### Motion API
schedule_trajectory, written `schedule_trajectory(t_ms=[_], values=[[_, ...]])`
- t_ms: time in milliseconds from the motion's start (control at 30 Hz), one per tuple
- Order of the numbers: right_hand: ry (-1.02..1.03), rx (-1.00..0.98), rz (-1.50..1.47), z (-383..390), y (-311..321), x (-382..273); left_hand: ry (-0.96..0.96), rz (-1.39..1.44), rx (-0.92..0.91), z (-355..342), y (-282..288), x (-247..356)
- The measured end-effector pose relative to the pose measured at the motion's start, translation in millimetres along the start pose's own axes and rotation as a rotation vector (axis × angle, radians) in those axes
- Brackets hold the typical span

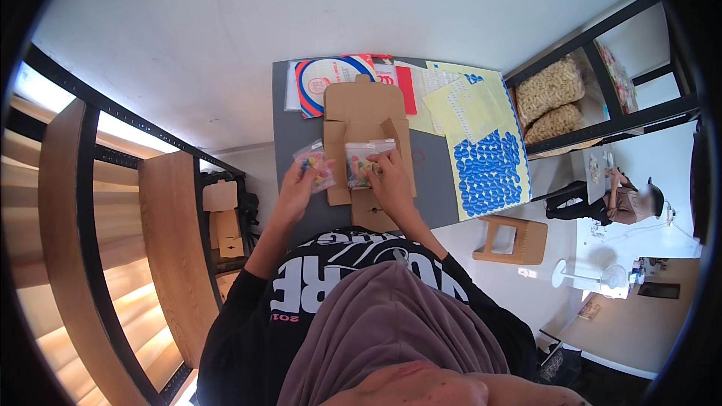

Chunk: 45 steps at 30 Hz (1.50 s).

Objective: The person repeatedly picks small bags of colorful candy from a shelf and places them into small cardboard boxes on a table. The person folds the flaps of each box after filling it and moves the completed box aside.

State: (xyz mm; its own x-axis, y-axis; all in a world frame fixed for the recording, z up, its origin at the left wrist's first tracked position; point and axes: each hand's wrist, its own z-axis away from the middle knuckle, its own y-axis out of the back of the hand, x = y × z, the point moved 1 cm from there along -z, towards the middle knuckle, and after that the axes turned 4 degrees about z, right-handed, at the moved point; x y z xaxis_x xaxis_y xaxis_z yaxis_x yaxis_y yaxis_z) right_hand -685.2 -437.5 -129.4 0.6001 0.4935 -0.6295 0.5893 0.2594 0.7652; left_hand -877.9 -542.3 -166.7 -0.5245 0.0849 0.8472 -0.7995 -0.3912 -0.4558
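On the grey table (438,180): open box (363,103), flaps spread, so its inside is reachable. Left hand (296,191) pinches a clear bag (320,165) by its side at the box's left edge. Right hand (391,179) touches a second bag (358,168) inside; can't tell if pinching. White labels (317,144), unreadable.

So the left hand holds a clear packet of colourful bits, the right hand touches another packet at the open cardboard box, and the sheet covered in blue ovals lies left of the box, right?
Not quite: in the head view, the sheet covered in blue ovals lies to the right of the open cardboard box, not left. The rest stands.
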Motion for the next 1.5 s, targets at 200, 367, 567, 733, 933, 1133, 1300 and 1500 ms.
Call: schedule_trajectory(t_ms=[200, 367, 567, 733, 933, 1133, 1300, 1500], values=[[-0.07, -0.222, -0.476, 7, 16, -17, 0.099, 0.062, -0.177, 8, -44, 21], [-0.171, -0.231, -0.647, 13, 19, -2, -0.177, -0.321, -0.391, -2, -58, 16], [-0.36, 0.082, -0.692, 3, 59, 45, -0.187, -0.403, -0.227, -17, -59, 14], [-0.518, 0.189, -0.337, 15, 51, 164, -0.294, -0.59, -0.058, -48, -39, -1], [-0.182, 0.364, 0.348, 8, 38, 149, -0.325, -0.775, 0.004, -71, -30, -26], [-0.222, 0.101, -0.23, -31, 2, 110, -0.259, -0.79, -0.018, -78, -32, -29], [-0.383, -0.046, -0.37, -45, -5, 94, -0.278, -0.728, 0.009, -81, -25, -31], [-0.375, -0.08, -0.531, -43, -1, 98, -0.254, -0.661, -0.044, -81, -24, -31]])
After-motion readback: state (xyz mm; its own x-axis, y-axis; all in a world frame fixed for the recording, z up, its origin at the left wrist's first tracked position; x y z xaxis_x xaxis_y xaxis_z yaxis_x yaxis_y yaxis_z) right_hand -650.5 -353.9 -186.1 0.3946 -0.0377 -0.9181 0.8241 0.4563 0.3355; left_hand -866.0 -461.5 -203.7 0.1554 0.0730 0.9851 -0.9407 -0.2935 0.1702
